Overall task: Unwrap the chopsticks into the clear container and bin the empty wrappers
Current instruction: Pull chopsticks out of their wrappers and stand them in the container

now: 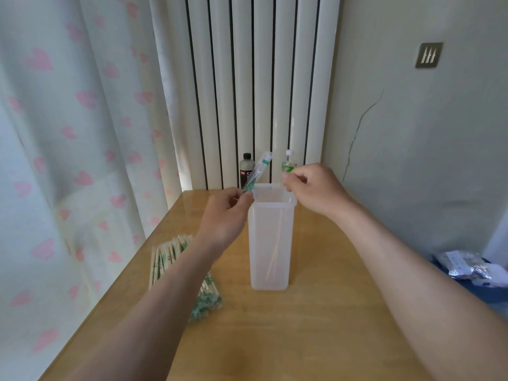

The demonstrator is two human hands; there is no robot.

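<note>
Wrapped pile [167, 259]: lies by the table's [330, 325] left edge, partly under the left forearm. The sleeves look light, thin and slick, best taken by one end.
Left hand [225, 213]: fingers curled, pinching a wrapper [259, 169] at its lower end. It slants up just left of the container mouth, and I can't tell if sticks remain inside.
Clear container [270, 276]: upright mid-table with bare chopsticks [275, 243] leaning inside. It is tall and light, so it probably tips if the rim is knocked.
Right hand [310, 188]: fingertips drawn into a pinch over the rim. Whether they hold anything, I can't tell.
Bin [467, 270]: low, off the table's right edge, with open table between.
</note>
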